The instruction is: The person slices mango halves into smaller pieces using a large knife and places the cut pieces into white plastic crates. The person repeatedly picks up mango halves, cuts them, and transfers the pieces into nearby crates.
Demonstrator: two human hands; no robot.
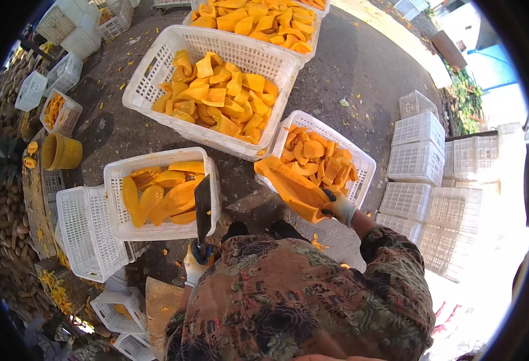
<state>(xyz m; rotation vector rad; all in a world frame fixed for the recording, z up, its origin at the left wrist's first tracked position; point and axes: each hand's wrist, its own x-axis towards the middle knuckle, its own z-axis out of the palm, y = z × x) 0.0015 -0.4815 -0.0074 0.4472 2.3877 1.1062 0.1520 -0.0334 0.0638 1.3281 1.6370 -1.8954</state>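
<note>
My left hand [197,264], in a white glove with dark blue fingers, grips the handle of a broad knife [203,210]. Its dark blade points up and away, beside the right wall of a white plastic crate [161,231] of large pumpkin pieces [174,201]. Gloved the same way, my right hand [340,208] holds a long hollowed pumpkin half [294,187], with the orange inside facing up. That half overlaps the near left corner of another crate [364,168] filled with smaller pumpkin chunks [318,155].
Ahead stands a larger white crate [156,101] of pumpkin pieces, with another full crate behind it. Stacked crates rise at the right [418,158] and an empty crate leans at the left [79,230]. Further left are a yellow bucket [61,152] and a heap of whole pumpkins [7,243].
</note>
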